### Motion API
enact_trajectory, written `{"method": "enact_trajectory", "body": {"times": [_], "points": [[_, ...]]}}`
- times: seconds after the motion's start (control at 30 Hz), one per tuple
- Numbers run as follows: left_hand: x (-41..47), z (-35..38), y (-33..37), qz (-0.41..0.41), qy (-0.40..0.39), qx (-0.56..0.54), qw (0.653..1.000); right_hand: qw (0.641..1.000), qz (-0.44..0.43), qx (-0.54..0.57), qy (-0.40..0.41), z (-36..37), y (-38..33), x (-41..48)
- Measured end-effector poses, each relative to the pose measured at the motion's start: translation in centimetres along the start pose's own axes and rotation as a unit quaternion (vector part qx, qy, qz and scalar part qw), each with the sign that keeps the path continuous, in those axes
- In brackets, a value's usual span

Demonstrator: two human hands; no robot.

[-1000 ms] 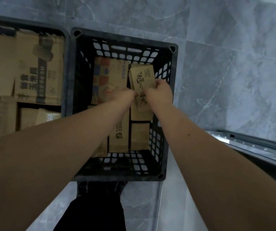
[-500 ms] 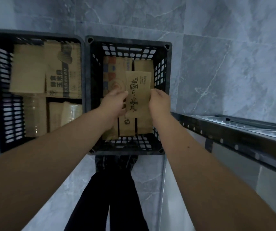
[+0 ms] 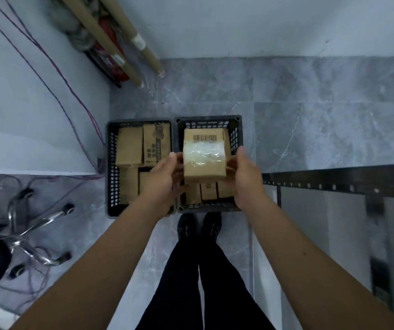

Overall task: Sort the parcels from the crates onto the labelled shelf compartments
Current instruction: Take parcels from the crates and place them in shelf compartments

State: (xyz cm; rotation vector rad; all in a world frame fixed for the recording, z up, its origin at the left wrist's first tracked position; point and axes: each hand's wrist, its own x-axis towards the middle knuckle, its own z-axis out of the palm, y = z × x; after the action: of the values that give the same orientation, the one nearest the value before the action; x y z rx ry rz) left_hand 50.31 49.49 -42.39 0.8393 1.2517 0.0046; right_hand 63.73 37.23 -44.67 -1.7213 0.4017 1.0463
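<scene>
A brown cardboard parcel (image 3: 204,163), with a barcode label at its far edge and clear tape across its top, is held in the air above the right black plastic crate (image 3: 237,139). The left hand (image 3: 165,179) takes its left side and the right hand (image 3: 247,179) its right side; each grip is clamped on the parcel, fingers curled at its sides (the fingertips are mostly hidden). More cardboard boxes (image 3: 129,148) lie in that crate and in the left black plastic crate (image 3: 111,167) just beside it. Both crates stand on the grey tiled floor (image 3: 310,115), on the far side of a pair of black shoes (image 3: 199,227). A black metal shelf frame (image 3: 334,183) runs at the right; a chrome chair base (image 3: 36,222) stands at the near left.
</scene>
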Motion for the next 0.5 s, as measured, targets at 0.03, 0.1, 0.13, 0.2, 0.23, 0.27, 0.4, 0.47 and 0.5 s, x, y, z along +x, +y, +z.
{"method": "enact_trajectory", "body": {"times": [0.03,0.1,0.13,0.2,0.23,0.27,0.4,0.47,0.5], "points": [[-1.7,-0.4,1.2,0.021,-0.005,0.001,1.000,1.000,-0.008,0.014,-0.009,0.0,-1.5,-1.8],[-5.0,-0.8,3.7,0.064,-0.005,0.002,0.998,0.998,-0.049,0.025,-0.033,0.1,-4.1,-5.2],[-6.5,-0.9,4.9,0.081,-0.002,-0.006,0.997,0.996,-0.077,0.026,-0.048,0.2,-5.2,-6.6],[-9.1,-0.8,7.0,0.120,-0.012,-0.012,0.993,0.988,-0.126,0.031,-0.080,0.2,-7.6,-9.4],[-10.3,-0.6,8.1,0.137,-0.018,-0.009,0.990,0.985,-0.142,0.041,-0.089,0.2,-8.9,-10.7],[-11.6,-0.3,9.2,0.151,-0.028,-0.008,0.988,0.981,-0.160,0.052,-0.097,0.0,-10.3,-12.0],[-15.6,0.3,13.4,0.217,-0.053,0.018,0.975,0.958,-0.245,0.059,-0.139,-0.6,-14.7,-15.8],[-17.4,0.7,15.7,0.260,-0.044,0.042,0.964,0.942,-0.300,0.047,-0.143,-1.0,-16.9,-17.2],[-18.1,1.0,16.8,0.281,-0.041,0.049,0.957,0.934,-0.325,0.043,-0.141,-1.1,-18.1,-18.0]]}}
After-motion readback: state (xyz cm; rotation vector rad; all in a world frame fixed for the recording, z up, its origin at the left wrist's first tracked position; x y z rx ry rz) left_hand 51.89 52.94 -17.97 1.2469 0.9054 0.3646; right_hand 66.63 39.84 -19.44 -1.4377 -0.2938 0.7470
